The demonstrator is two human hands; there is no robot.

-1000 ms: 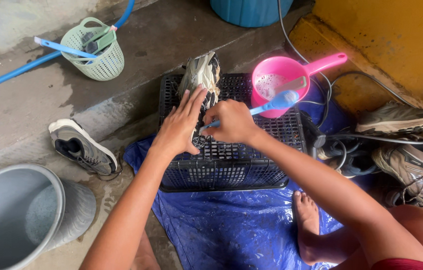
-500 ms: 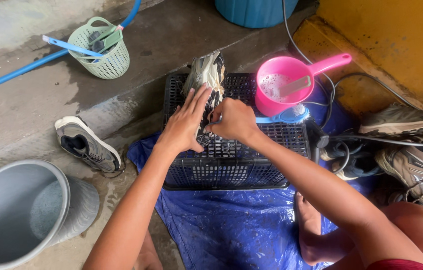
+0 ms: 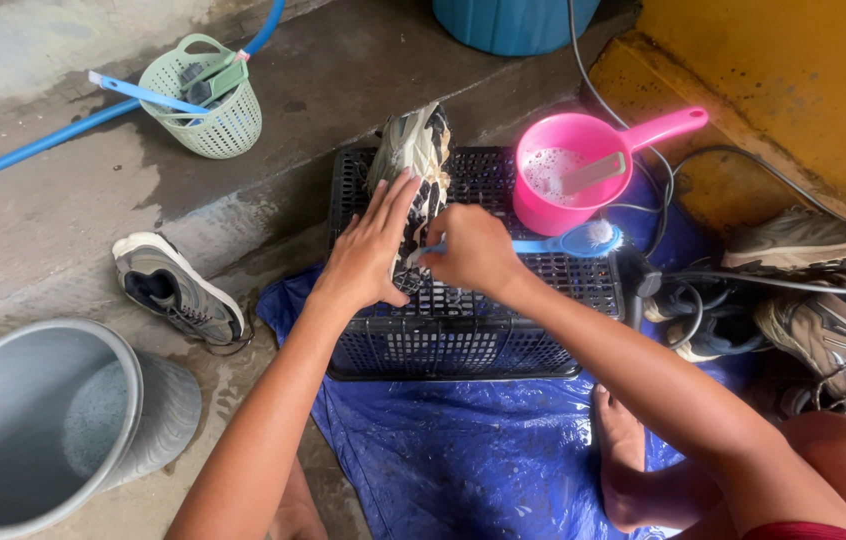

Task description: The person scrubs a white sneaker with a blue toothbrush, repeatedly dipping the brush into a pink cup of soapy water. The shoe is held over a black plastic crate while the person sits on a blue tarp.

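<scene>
Scrubbing: right hand [image 3: 473, 250] gripped blue brush [image 3: 553, 243], stroke shifted toward heel; left hand [image 3: 368, 250] fingers stayed spread on sneaker [image 3: 413, 150].

Wet grey concrete floor [image 3: 63, 230] meets a stained yellow wall [image 3: 803, 90] in daylight.

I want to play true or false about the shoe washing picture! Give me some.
1. The left hand rests on the shoe on the black crate. True.
2. The right hand holds a red sponge. False: it holds a blue brush.
3. The pink scoop has foamy water in it. True.
4. The grey bucket sits on the crate. False: it stands on the ground, left of the blue sheet.
</scene>
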